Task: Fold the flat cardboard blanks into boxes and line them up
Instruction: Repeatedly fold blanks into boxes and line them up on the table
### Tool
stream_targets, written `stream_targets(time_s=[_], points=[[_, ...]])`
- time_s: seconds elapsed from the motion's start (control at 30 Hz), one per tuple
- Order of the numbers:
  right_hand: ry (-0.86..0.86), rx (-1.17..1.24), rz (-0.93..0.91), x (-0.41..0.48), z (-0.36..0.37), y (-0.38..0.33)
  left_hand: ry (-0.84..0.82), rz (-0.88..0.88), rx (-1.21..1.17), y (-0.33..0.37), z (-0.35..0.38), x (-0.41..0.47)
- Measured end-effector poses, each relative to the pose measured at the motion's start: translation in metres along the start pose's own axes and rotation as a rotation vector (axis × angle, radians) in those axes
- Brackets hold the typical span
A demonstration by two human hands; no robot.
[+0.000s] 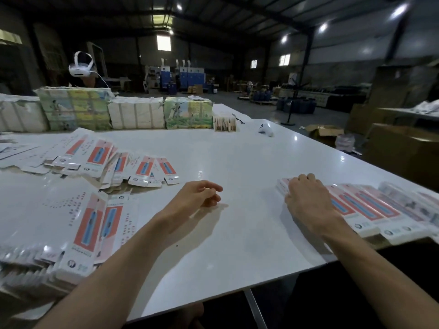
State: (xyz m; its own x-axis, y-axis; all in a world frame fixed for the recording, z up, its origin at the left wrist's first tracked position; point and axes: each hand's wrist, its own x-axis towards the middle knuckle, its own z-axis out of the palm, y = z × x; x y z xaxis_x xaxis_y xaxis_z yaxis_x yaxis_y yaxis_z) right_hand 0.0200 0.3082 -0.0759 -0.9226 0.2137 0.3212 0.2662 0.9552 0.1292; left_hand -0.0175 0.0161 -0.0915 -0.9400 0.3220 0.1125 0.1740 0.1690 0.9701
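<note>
Head view puts your left hand (202,194) just above the white table (237,150), near its middle, with the fingers loosely curled and nothing in them, so that hand is released. Your right hand (306,200) lies palm down on the leftmost box (282,185) of a row of folded boxes (370,210). Its fingers are bent over the box's far end and the thumb is against its left side, grasping it. The row runs along the table's right edge, red-and-blue printed faces up, each box touching the next. Well apart from it, on your left, a loose pile of flat blanks (114,162) is fanned across the table. A second, nearer stack of blanks (88,224) sits beside your left forearm, its lower part blurred. Along the far edge stand wrapped bundles (135,115), some white and some with printed pictures. A small white object (266,130) lies alone further right. Behind the bundles another person wears a white headset (80,65). An open cardboard carton (324,132) sits on the floor beyond the table.
</note>
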Motion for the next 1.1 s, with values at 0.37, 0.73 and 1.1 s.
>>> stream_targets(time_s=[0.37, 0.73, 1.1], points=[[0.096, 0.38, -0.181, 0.037, -0.03, -0.078, 0.047, -0.018, -0.012, 0.006, 0.003, -0.004], [0.041, 0.726, -0.218, 0.044, 0.009, -0.166, 0.397, 0.006, 0.114, 0.012, -0.001, -0.006], [-0.028, 0.797, -0.237, 0.05, 0.019, -0.163, 0.49, -0.391, 1.306, 0.064, -0.085, -0.046]])
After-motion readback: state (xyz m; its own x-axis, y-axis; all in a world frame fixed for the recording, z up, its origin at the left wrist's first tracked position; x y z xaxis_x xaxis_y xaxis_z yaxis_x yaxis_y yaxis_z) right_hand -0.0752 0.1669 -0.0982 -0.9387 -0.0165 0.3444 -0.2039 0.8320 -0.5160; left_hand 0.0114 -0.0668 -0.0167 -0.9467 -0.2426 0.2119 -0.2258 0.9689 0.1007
